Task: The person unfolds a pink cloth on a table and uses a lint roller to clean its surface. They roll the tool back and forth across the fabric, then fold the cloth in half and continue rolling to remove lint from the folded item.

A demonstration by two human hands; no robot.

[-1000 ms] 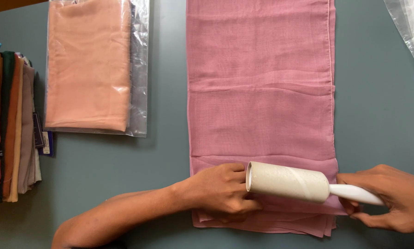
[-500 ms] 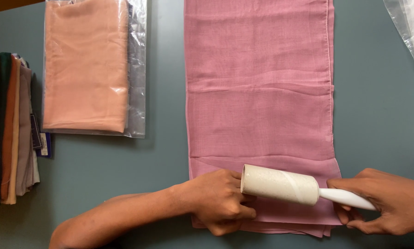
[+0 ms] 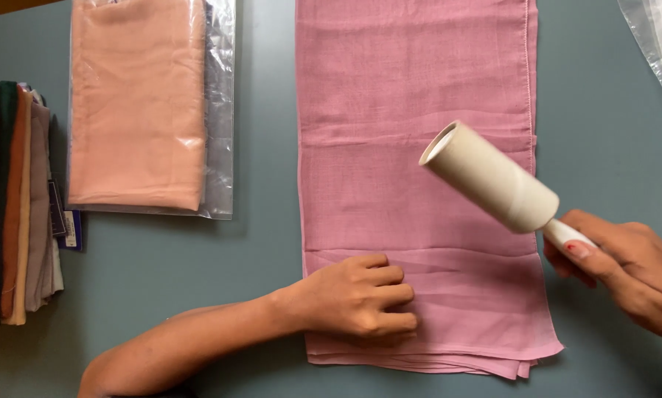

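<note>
A folded pink cloth point(image 3: 412, 147) lies lengthwise on the grey-blue table point(image 3: 265, 258). My left hand point(image 3: 357, 298) rests flat on its near left corner, fingers curled and pressing the fabric down. My right hand point(image 3: 629, 269) grips the white handle of a lint roller point(image 3: 489, 177) at the right. The roller's beige drum is lifted off the cloth and tilts up toward the far left, hovering over the cloth's right half.
A peach cloth in a clear plastic bag point(image 3: 143, 107) lies at the far left. A stack of folded cloths in several colours point(image 3: 10, 199) stands at the left edge. Clear plastic sheeting point(image 3: 659, 51) hangs in at the top right.
The lint roller has left the near end of the cloth and risen, swinging up toward the far right. My left hand, which was by the drum, now lies flat on the fabric.
</note>
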